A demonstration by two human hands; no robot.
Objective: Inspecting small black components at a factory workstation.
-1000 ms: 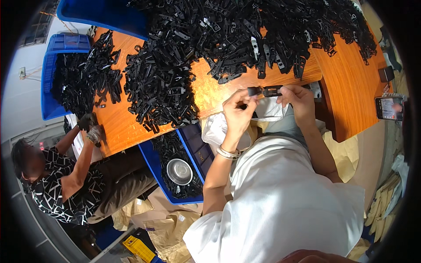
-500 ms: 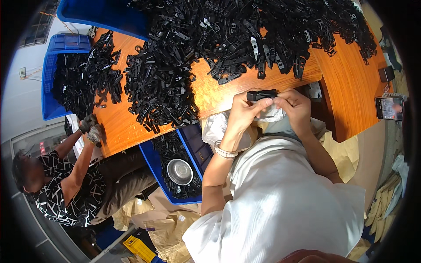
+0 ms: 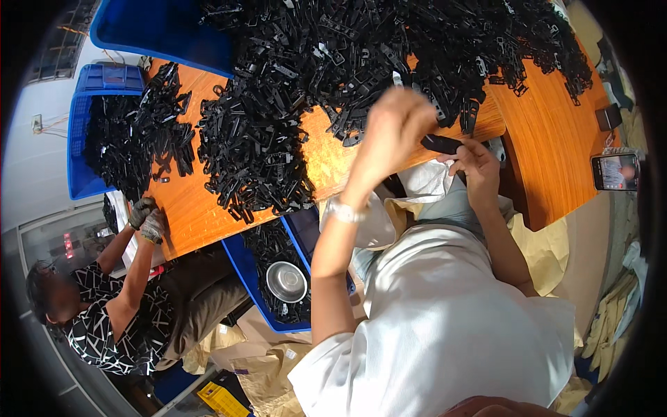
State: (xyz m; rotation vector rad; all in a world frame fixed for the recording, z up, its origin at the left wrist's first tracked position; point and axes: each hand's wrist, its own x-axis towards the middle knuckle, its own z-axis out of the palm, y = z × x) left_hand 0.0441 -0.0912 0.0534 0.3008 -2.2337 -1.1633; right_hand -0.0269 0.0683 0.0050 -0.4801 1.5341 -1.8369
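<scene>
My right hand [image 3: 478, 170] pinches one end of a small, long black plastic part [image 3: 440, 144] above the front edge of the wooden table [image 3: 326, 163]. Smeared by motion, my left hand [image 3: 397, 119] hovers over the near side of a large heap of black plastic parts [image 3: 333, 66]. Its fingers are too blurred to show whether they hold anything. Below my hands, a white plastic bag [image 3: 425, 182] lies around my lap.
At left a co-worker in grey gloves [image 3: 148, 221] works by the table edge. Blue crates [image 3: 78, 149] stand beside and under the table; a metal bowl [image 3: 286, 281] sits on parts in the lower one. A phone [image 3: 615, 172] stands at the right edge.
My left hand has let go of the black plastic part and swung up and forward to the heap. My right hand keeps the part, now tilted and slightly further right.
</scene>
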